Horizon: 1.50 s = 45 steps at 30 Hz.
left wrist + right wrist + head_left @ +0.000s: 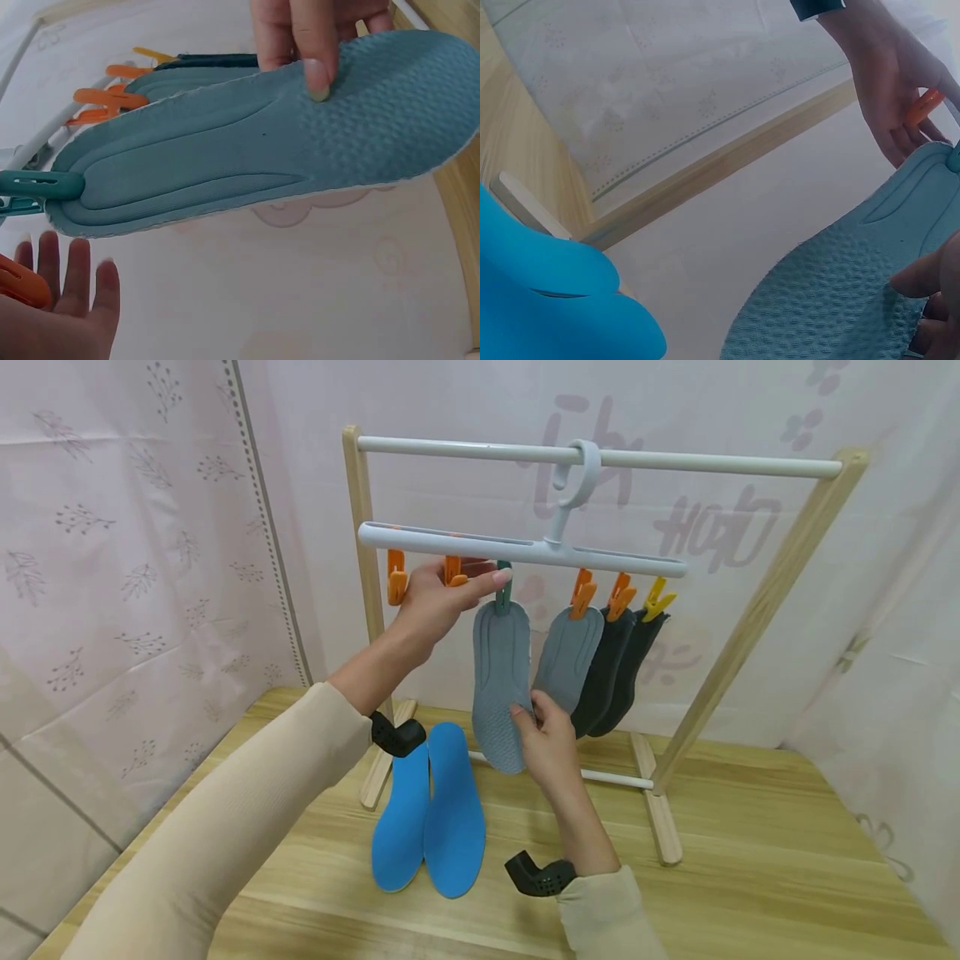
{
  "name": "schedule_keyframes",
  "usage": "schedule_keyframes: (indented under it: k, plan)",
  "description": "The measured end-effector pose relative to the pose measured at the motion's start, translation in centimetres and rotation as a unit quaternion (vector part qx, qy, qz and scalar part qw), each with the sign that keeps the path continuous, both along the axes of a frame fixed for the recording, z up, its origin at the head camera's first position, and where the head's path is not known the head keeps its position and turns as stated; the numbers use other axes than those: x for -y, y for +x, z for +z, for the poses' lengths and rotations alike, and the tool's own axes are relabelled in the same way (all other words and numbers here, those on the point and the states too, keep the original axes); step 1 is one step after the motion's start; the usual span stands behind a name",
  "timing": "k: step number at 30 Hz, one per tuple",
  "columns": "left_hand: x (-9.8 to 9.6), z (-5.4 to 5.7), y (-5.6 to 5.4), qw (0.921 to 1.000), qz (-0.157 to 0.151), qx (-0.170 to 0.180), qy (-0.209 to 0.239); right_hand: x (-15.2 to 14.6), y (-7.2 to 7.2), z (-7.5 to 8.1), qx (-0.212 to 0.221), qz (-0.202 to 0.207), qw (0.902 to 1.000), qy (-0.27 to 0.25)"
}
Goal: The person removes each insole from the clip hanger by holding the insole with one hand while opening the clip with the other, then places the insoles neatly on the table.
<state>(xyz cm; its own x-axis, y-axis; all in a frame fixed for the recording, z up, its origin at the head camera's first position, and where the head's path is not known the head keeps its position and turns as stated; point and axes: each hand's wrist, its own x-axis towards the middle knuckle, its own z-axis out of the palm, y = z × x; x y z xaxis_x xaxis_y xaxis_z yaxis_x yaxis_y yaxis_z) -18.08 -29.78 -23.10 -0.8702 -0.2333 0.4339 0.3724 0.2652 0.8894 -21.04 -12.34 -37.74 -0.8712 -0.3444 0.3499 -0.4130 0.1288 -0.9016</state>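
Note:
A grey insole (pixel 502 681) with a textured forefoot hangs by its heel from a green clip (pixel 504 589) on the hanger (pixel 465 545). My right hand (pixel 547 739) pinches the insole's edge, thumb on the textured face and fingers behind, as the left wrist view shows too. Up at the hanger is my left hand (pixel 442 597), its thumb tip right at the green clip. Its other fingers (pixel 77 277) stand extended and apart behind an orange clip (pixel 22 281). Beside the held insole hangs a second grey insole (pixel 568 652) from another orange clip (pixel 582 593).
Two dark insoles (pixel 603 672) hang farther right from orange and yellow clips. A blue pair of insoles (pixel 453 810) lies on the wooden table (pixel 315 860). The hanger hooks over the white bar (pixel 465 449) of a wooden-legged rack (pixel 757 618). Patterned cloth surrounds the table.

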Motion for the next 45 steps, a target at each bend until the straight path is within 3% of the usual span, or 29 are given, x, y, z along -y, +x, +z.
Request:
schedule_keyframes:
  k: [4,9,24,38,45]
  plan:
    - [0.0,0.2,-0.2,0.9998,-0.017,-0.004,0.009,-0.1,0.1,0.0,-0.007,-0.001,1.0,0.006]
    - [-0.1,0.2,-0.4,0.9997,-0.022,0.002,-0.011,-0.1,0.1,-0.1,-0.008,0.008,0.9999,0.007]
    - [-0.4,0.2,-0.6,0.9992,0.004,0.001,-0.039,-0.2,0.1,0.0,-0.017,-0.004,0.9996,0.02]
    - [-0.5,0.5,-1.0,0.9996,-0.005,0.01,-0.027,-0.5,0.3,0.1,-0.011,0.002,0.9995,0.031]
    - [-0.9,0.7,-1.2,0.9998,-0.013,0.007,0.01,-0.6,0.4,0.2,-0.014,0.0,0.9995,0.027]
